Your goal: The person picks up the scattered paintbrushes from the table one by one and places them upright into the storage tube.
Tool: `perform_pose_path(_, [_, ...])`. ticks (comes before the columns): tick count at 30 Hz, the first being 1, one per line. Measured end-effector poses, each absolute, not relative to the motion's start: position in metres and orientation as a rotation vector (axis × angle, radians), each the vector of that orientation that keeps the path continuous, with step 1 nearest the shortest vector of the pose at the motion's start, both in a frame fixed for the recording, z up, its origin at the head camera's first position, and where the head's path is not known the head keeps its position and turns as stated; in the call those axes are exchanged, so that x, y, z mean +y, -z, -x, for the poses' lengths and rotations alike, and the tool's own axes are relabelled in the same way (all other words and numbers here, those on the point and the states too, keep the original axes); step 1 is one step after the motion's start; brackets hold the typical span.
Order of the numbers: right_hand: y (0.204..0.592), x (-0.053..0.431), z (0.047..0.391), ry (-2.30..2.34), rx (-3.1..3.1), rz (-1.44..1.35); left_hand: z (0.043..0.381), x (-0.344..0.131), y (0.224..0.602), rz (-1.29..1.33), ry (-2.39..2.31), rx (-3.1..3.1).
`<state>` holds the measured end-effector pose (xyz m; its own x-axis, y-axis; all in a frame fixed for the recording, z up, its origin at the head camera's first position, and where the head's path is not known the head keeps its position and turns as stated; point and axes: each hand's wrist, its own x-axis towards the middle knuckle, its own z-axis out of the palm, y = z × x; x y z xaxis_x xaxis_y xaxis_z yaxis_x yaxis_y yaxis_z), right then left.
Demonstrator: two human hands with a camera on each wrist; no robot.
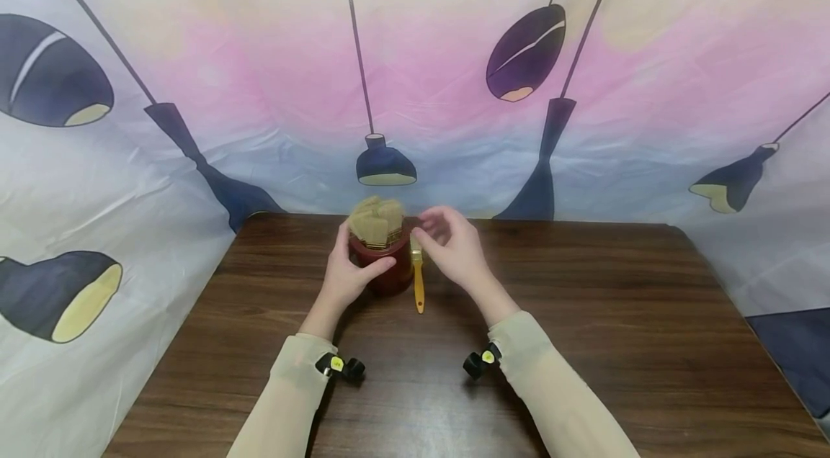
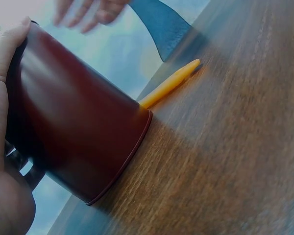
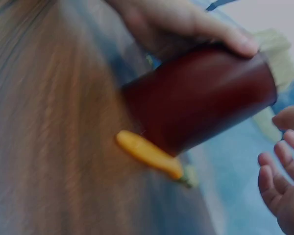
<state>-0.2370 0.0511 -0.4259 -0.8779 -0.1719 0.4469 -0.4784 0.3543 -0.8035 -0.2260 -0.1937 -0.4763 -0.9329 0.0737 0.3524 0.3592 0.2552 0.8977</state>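
A dark red cylindrical cup (image 1: 391,278) stands upright on the table, with several pale bristle heads (image 1: 378,222) of paintbrushes poking above its rim. My left hand (image 1: 344,272) grips the cup from the left, its thumb across the near side; in the right wrist view that left hand (image 3: 171,24) wraps the wall near the rim. Just right of the cup lies a paintbrush (image 1: 418,288) with an orange-yellow handle, its handle end towards me. Beside the rim, my right hand (image 1: 457,245) hovers above the brush's far end, fingers loosely bent and holding nothing.
The dark wood table (image 1: 596,343) stretches out to both sides and towards me. Behind its far edge hangs a cloth backdrop (image 1: 441,119) printed with lamps. A small black camera is strapped to each wrist.
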Motion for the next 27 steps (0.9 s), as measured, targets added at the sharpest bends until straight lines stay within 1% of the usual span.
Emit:
perform_pose_path(5, [0.451, 0.06, 0.243, -1.484, -2.504, -0.413, 0.226, -0.194, 0.476, 0.405, 1.754, -2.282])
perform_pose_path(12, [0.48, 0.061, 0.247, -1.412, -2.665, -0.325, 0.226, -0.194, 0.477, 0.41, 1.748, -2.282])
perform_pose_path(18, [0.487, 0.057, 0.248, -1.392, -2.742, -0.283, 0.226, -0.194, 0.478, 0.417, 1.748, -2.289])
perform_pose_path(27, [0.487, 0.048, 0.248, -1.298, -2.809, -0.228, 0.228, -0.199, 0.477, 0.401, 1.761, -2.288])
